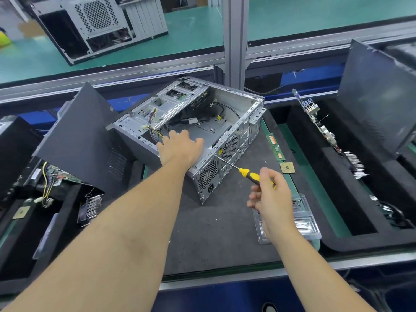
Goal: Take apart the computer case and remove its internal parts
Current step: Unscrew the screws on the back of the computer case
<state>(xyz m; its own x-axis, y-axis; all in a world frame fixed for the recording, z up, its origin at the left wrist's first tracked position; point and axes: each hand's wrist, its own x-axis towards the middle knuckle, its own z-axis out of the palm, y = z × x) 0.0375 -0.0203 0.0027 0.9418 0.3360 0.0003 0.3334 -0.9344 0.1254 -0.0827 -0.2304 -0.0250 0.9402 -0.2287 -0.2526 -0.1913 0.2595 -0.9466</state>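
Nearest, the right hand (270,194) has its fingers (254,197) curled round the yellow-and-black screwdriver (245,174), its tip set against the rear panel of the computer case (229,131). Beyond it the left hand (180,147) lies fingers spread over the case's open top edge, steadying it. The case lies on its side mid-worktop (213,233), its side cover off. It looks like stiff sheet metal, light but sharp-edged; best held by the frame rim, clear of the loose cables (153,127) inside.

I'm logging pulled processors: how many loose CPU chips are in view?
2: one CPU chip on the mat right of the computer case, beside the RAM stick; another in the left tray. Others may be hidden in the trays.
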